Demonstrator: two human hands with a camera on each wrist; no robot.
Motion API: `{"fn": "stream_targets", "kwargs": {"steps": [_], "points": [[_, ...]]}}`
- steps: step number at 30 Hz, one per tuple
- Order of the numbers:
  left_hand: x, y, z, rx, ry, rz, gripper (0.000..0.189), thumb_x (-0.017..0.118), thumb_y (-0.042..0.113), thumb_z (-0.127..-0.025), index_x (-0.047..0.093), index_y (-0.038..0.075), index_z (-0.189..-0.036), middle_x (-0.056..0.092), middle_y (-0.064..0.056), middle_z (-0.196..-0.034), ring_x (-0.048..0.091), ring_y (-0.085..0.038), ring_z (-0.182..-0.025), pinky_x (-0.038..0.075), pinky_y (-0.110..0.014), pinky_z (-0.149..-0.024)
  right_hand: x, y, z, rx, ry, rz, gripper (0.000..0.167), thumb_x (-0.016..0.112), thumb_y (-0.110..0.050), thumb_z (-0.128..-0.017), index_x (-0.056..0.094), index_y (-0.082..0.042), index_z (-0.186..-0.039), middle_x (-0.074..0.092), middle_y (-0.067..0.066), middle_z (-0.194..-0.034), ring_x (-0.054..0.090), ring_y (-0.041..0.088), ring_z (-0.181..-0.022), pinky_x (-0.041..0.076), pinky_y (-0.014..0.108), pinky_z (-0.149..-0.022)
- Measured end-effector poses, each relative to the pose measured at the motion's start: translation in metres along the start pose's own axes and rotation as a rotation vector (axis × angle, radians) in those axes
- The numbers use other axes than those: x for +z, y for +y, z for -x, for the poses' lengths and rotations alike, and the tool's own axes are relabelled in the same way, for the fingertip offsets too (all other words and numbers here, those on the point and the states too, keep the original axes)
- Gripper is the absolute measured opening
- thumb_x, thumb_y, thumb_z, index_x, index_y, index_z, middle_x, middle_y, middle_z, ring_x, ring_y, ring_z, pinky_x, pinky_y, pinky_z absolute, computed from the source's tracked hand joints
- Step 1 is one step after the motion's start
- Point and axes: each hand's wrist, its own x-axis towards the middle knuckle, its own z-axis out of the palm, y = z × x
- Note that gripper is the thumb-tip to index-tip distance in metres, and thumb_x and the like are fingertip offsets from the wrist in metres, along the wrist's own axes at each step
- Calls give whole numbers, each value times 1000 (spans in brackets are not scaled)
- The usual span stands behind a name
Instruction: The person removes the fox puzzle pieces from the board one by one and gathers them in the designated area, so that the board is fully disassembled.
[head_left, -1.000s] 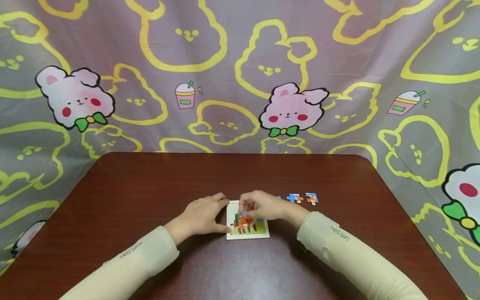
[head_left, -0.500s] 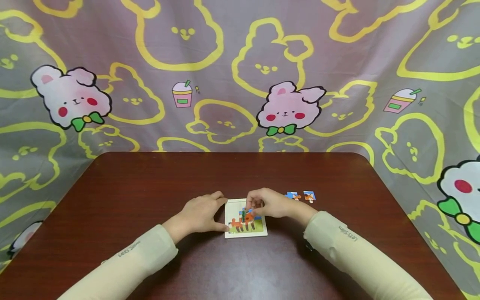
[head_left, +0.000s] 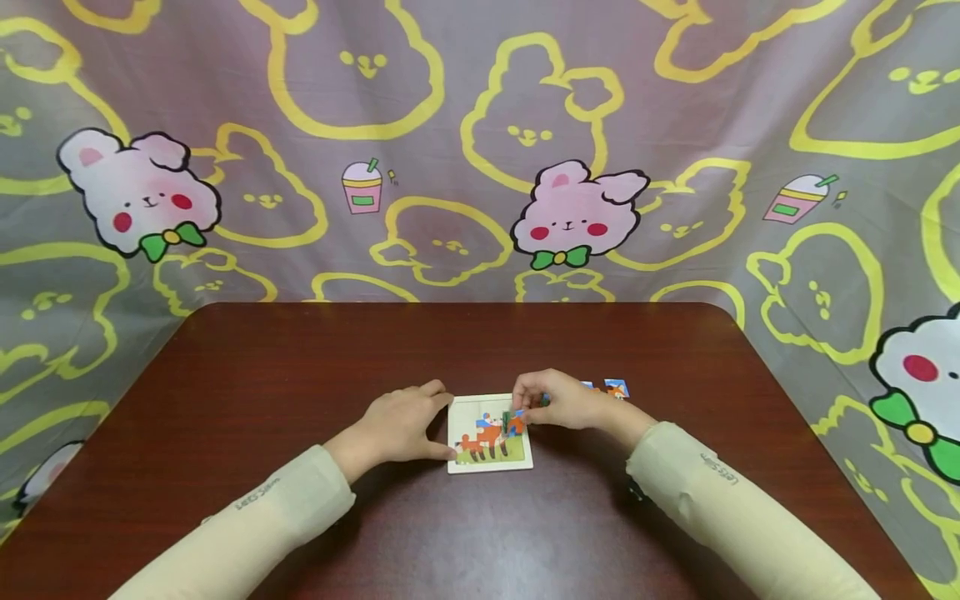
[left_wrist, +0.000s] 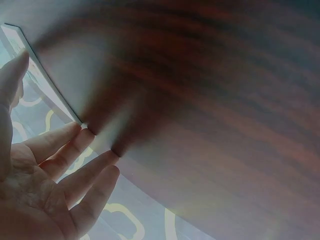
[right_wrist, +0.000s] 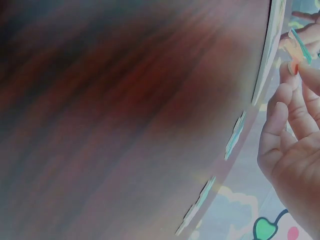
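Observation:
A white-framed jigsaw puzzle tray (head_left: pixel 491 468) lies on the table, with an orange animal picture partly laid in its lower part. At its left edge rests my left hand (head_left: pixel 399 425), thumb at the near corner and straight fingers along the far side. In the left wrist view, the fingers of my left hand (left_wrist: pixel 55 175) are spread along the tray's edge. My right hand (head_left: pixel 562 402) pinches a puzzle piece (head_left: pixel 515 423) in orange, green and blue over the tray's right side. The right wrist view shows that puzzle piece (right_wrist: pixel 296 50) tilted between thumb and fingertips.
Loose puzzle pieces (head_left: pixel 616 388) lie on the table behind the right hand, partly hidden by it. Two loose pieces show edge-on in the right wrist view, one nearer the tray (right_wrist: pixel 235 136). A patterned curtain (head_left: pixel 450 150) hangs round the brown table (head_left: pixel 315 350).
My right hand has moved right with the pinched piece, from the tray's middle to its right side, uncovering more of the picture. The left hand has stayed at the tray's left edge.

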Motion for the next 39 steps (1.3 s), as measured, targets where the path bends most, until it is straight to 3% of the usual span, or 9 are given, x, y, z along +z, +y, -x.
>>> {"fn": "stream_targets", "kwargs": {"steps": [7, 15, 23, 39], "points": [[0, 0, 0, 8, 7, -7, 81, 80, 59, -74, 61, 8, -133, 60, -2, -123, 66, -25, -101, 55, -43, -79, -8, 3, 10, 53, -2, -23, 7, 68, -2, -91, 63, -5, -93, 66, 4, -78, 58, 11, -72, 50, 30, -72], [-1, 1, -1, -1, 1, 2, 80, 80, 59, -73, 61, 9, -133, 60, -2, -123, 66, -25, -100, 55, -43, -78, -11, 13, 20, 81, 21, 5, 9, 69, 0, -88, 63, -6, -91, 64, 1, -77, 57, 9, -69, 48, 24, -70], [-1, 2, 0, -6, -3, 9, 80, 81, 58, -73, 61, 7, -132, 60, -2, -121, 65, -24, -97, 55, -42, -75, -15, 20, 31, 49, 59, 40, 9, 71, 1, -86, 64, -4, -89, 65, 3, -76, 54, 5, -71, 47, 23, -70], [0, 2, 0, -12, -2, 7, 80, 82, 57, -73, 62, 7, -132, 60, -3, -121, 65, -23, -95, 55, -41, -74, -20, 26, 41, 97, 56, 54, 7, 70, 2, -87, 65, 0, -90, 64, 2, -76, 54, 5, -71, 47, 22, -67]]}}
